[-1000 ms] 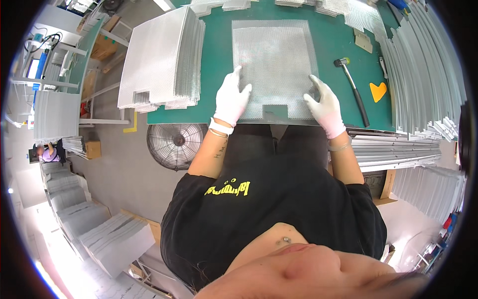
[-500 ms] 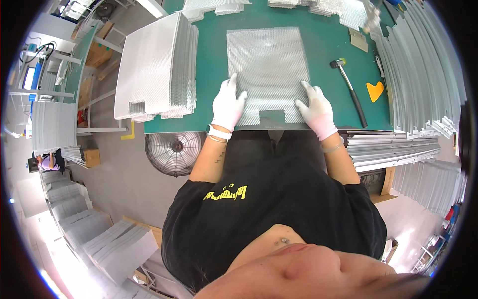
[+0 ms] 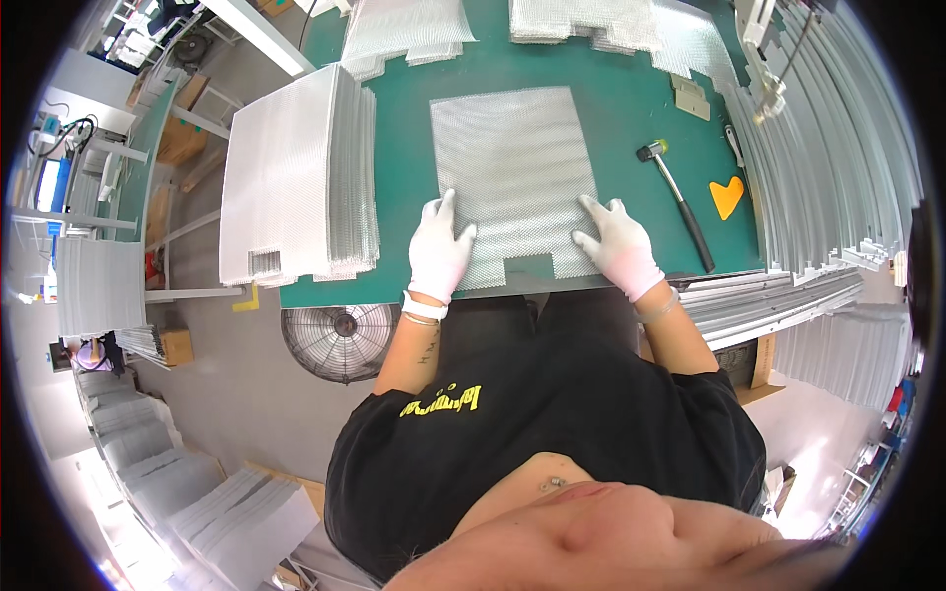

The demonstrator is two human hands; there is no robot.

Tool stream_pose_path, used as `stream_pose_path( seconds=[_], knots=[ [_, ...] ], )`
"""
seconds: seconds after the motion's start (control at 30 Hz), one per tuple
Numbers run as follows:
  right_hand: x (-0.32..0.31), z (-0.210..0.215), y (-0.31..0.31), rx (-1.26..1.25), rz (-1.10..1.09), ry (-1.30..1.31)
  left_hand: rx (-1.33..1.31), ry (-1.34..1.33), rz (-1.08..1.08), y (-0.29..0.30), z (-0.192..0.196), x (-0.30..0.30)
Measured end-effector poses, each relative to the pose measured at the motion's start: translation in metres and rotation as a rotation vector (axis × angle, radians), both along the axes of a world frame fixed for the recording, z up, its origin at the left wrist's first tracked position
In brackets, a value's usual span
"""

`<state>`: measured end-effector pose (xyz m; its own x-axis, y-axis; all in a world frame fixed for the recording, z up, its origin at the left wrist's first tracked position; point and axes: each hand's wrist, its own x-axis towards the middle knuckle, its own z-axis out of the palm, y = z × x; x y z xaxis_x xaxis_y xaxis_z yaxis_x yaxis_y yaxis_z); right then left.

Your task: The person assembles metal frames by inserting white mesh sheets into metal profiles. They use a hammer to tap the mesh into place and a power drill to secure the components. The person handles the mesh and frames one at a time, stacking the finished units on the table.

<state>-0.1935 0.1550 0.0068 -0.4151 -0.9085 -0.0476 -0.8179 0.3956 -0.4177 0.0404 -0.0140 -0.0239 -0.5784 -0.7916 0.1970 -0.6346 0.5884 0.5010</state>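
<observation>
A silvery mesh sheet (image 3: pixel 512 163) with a rectangular notch in its near edge lies flat on the green table (image 3: pixel 404 148). My left hand (image 3: pixel 439 248), in a white glove, rests along the sheet's left edge near its front corner, thumb spread over the mesh. At the opposite edge my right hand (image 3: pixel 621 249), gloved too, lies with its thumb on the mesh and its fingers pointing forward. Both hands are open, with fingers stretched out and touching the sheet.
A tall stack of similar sheets (image 3: pixel 281 177) stands on the left, and upright panels (image 3: pixel 838 167) line the right. A hammer (image 3: pixel 680 202), a yellow scraper (image 3: pixel 726 197) and small metal plates (image 3: pixel 690 97) lie to the right. More mesh sheets (image 3: pixel 581 22) lie at the back. A fan (image 3: pixel 343 340) stands below the table.
The whole view has shifted, so the table and sheet appear lower in the picture. Both hands stay at the sheet's side edges, and the sheet lies much the same on the table.
</observation>
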Motion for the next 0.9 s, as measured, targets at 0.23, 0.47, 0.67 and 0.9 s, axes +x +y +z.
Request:
stream_pose_path(
  seconds=[0.23, 0.47, 0.67, 0.9],
  knots=[
    [-0.044, 0.031, -0.019, 0.027, 0.171, -0.004, 0.056, -0.254, 0.081, -0.005, 0.027, -0.007],
    [-0.247, 0.066, -0.187, -0.291, -0.561, 0.167, -0.018, -0.458, -0.204, -0.040, 0.021, -0.013],
    [-0.277, 0.061, -0.233, -0.154, -0.404, 0.505, -0.182, -0.200, -0.076, -0.026, 0.036, -0.015],
    [-0.322, 0.098, -0.225, -1.076, -0.113, -0.491, -0.214, 0.211, -0.176, -0.026, 0.050, -0.031]
  ],
)
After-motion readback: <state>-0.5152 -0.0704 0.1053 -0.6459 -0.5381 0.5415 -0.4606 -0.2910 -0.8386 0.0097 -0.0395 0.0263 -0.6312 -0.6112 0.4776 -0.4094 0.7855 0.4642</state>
